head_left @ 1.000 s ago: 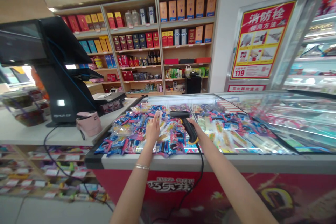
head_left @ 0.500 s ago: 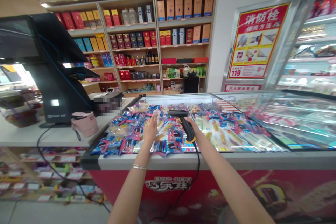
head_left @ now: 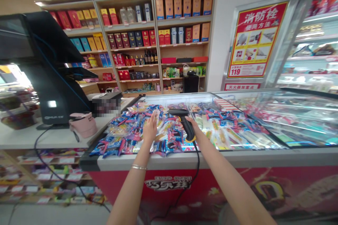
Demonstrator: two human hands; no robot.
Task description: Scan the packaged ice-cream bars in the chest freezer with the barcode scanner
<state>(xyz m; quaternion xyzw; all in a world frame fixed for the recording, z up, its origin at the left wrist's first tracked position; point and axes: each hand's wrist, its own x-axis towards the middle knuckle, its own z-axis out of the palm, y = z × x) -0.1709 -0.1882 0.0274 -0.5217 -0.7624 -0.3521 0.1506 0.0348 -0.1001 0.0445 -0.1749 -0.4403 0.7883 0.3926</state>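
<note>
My right hand (head_left: 190, 122) is wrapped round the handle of a black barcode scanner (head_left: 188, 128) with a yellow edge, its head pointing left toward my left hand (head_left: 150, 129). A dark cable hangs from the scanner's grip. At the fingertips of my left hand, a small pale item (head_left: 156, 113) shows; its kind is too small to make out. Both hands are over the glass top of a chest freezer (head_left: 113, 163). Around and below them lie many blue and pink wrapped packets (head_left: 113, 146), some partly hidden by my left hand.
To the left, a counter (head_left: 55, 140) holds a black checkout terminal (head_left: 55, 88) and a pink cup holder (head_left: 83, 124). Shelves of boxed bottles (head_left: 137, 38) line the back wall. A red fire-hydrant sign (head_left: 257, 40) hangs at right, beside a lit display shelf (head_left: 314, 52).
The view has shifted slightly, so the surroundings sit a little further left. My hands, the scanner and the small pale item keep nearly the same positions relative to each other.
</note>
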